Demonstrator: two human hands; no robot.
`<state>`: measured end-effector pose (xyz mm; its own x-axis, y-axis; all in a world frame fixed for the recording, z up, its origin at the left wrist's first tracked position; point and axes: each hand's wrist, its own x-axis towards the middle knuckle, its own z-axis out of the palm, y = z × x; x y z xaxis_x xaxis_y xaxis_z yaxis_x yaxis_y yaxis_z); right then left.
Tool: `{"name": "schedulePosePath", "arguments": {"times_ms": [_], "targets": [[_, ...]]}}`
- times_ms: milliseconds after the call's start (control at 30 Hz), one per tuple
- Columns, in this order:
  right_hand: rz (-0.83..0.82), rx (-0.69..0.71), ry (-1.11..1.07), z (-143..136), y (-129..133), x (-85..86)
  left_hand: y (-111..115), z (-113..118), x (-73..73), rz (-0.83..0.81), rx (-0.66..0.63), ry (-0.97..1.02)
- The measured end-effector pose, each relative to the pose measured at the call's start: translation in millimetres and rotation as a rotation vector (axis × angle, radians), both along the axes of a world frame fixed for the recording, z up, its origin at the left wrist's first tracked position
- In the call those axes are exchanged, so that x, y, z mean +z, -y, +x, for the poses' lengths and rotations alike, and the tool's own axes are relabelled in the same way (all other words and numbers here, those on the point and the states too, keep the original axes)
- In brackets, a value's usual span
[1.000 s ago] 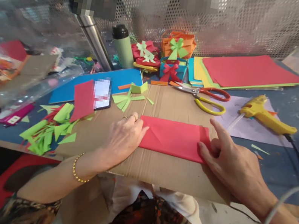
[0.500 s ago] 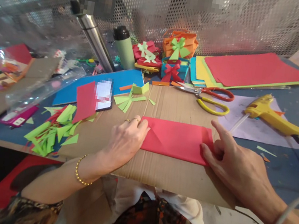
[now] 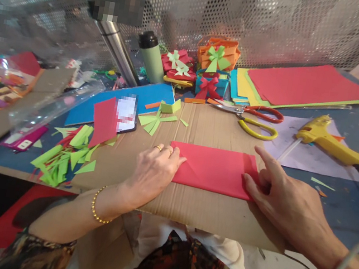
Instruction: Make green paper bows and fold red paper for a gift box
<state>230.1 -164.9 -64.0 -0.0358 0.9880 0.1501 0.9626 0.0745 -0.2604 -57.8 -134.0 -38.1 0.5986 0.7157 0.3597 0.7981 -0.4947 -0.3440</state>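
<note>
A folded red paper [image 3: 213,170] lies flat on the cardboard sheet in front of me. At its left end is my left hand [image 3: 156,169], fingers bent over the edge and thumb pointing onto the paper. My right hand [image 3: 284,198] holds the right end, thumb against the paper and the lower fingers curled. Its index finger sticks out past the far right corner. The undersides of the curled right fingers are hidden. Beyond the paper lie scissors [image 3: 259,128] with one red and one yellow handle.
A yellow glue gun [image 3: 337,140] rests on lilac paper at the right. Coloured sheets [image 3: 311,85] are stacked behind it. Green paper scraps [image 3: 61,163], a phone [image 3: 127,114], a green bottle [image 3: 151,58] and a steel flask [image 3: 120,49] stand or lie leftward. Small paper bags [image 3: 217,58] stand at the back.
My left thumb now reaches slightly farther onto the red paper. My right hand keeps almost the same pose. The whole view has shifted a little.
</note>
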Motion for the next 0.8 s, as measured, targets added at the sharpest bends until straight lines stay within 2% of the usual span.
{"name": "schedulePosePath", "arguments": {"times_ms": [167, 333, 633, 800], "targets": [[0.019, -0.009, -0.005, -0.5, 0.6, -1.2, 0.2, -0.6, -1.2, 0.032, -0.034, 0.024], [0.030, 0.009, -0.006, 0.0, 1.3, -0.6, 1.0, 2.8, -3.7, 0.004, 0.014, -0.032], [0.039, 0.023, 0.001, -0.1, 1.8, -1.9, 0.1, 0.9, -7.6, -0.002, 0.001, -0.009], [0.032, 0.011, 0.008, -1.2, 1.9, -2.2, -3.1, -0.6, -3.7, -0.140, 0.087, 0.077]]}}
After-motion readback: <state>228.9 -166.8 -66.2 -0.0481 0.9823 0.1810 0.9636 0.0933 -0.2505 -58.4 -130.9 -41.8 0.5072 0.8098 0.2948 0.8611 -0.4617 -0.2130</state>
